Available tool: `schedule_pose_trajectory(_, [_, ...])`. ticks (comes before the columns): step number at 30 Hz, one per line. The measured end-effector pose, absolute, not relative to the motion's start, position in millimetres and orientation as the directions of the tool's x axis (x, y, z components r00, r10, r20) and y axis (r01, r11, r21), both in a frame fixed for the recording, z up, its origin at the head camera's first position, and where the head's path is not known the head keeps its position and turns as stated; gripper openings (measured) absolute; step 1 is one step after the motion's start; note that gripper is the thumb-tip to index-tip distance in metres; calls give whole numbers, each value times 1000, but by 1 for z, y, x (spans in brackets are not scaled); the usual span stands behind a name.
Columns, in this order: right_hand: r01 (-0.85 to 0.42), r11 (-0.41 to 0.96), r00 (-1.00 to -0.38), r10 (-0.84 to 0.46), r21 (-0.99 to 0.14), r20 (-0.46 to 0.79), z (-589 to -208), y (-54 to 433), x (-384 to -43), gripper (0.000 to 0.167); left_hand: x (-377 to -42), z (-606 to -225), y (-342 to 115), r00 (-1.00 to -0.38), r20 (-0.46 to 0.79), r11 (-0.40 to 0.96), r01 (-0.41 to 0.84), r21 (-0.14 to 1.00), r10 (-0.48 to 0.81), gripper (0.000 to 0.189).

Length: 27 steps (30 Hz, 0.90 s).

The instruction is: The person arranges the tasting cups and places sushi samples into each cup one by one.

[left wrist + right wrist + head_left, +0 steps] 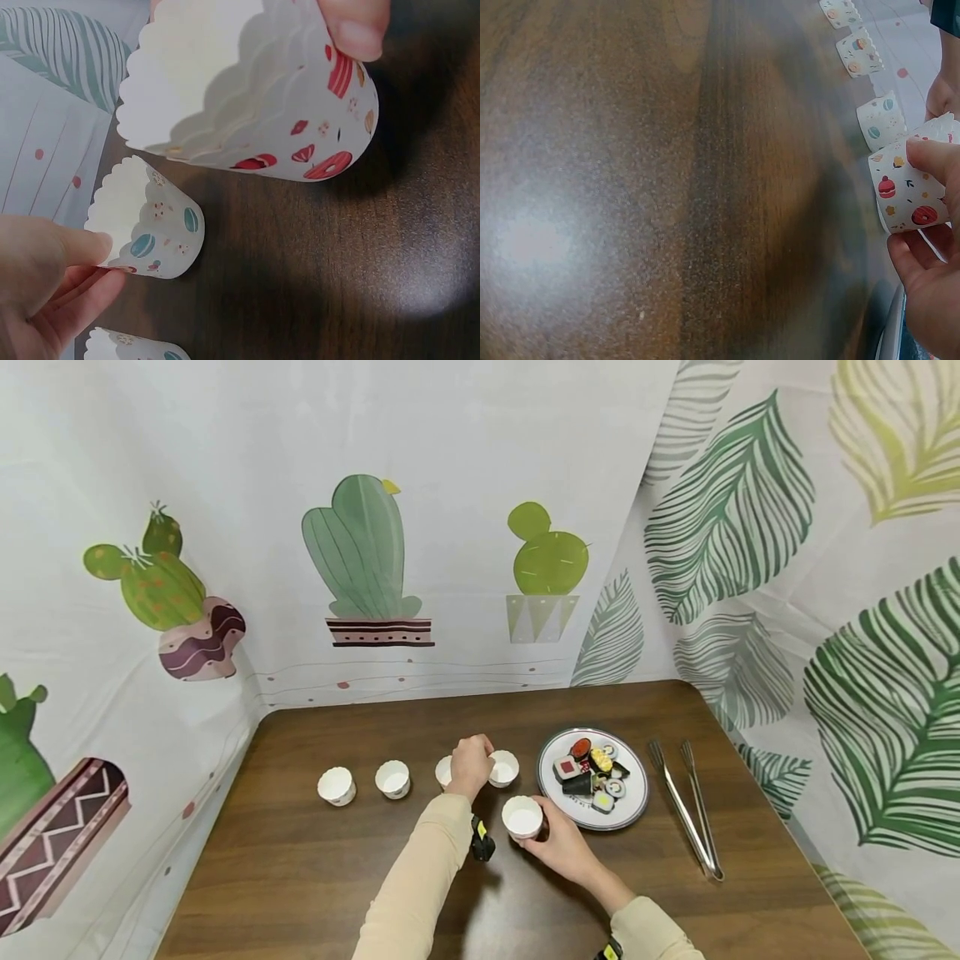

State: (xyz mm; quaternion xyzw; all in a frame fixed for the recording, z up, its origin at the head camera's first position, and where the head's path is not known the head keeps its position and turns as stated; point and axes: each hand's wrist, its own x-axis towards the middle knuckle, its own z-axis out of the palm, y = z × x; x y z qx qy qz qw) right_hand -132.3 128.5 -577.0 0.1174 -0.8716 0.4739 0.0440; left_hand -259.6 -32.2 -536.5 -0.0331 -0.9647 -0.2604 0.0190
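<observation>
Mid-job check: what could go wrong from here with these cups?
The left hand pinches one cup by its rim, so an uneven pull might tip it or bend the rim. The right hand holds a stack of cups, its scalloped rims showing in layers; two may cling and come away together. The right hand also sits close beside the plate of sushi pieces, so a sideways slip could nudge it.
</observation>
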Motion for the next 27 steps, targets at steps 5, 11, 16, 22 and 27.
schedule_pose_trajectory(5, [-243, 539, -970, -158, -807, 187, -576, 127, -132, 63, -260, -538, -35, -997, 63, 872, 74, 484, 50, 8])
schedule_pose_trajectory(11, [-239, 540, -971, -157, -807, 182, -576, 126, -133, 64, -260, -540, -38, -994, 90, 867, 95, 490, 59, 8])
schedule_pose_trajectory(16, [-249, 539, -968, -156, -805, 195, -577, 125, -134, 64, -259, -536, -40, -992, 101, 864, 120, 489, 81, 7])
schedule_pose_trajectory(22, [-256, 539, -967, -156, -802, 204, -578, 125, -134, 64, -258, -528, -41, -990, 98, 860, 140, 491, 105, 7])
schedule_pose_trajectory(27, [-253, 536, -967, -154, -805, 202, -579, 125, -133, 64, -256, -522, -42, -984, 122, 861, 173, 478, 130, 8])
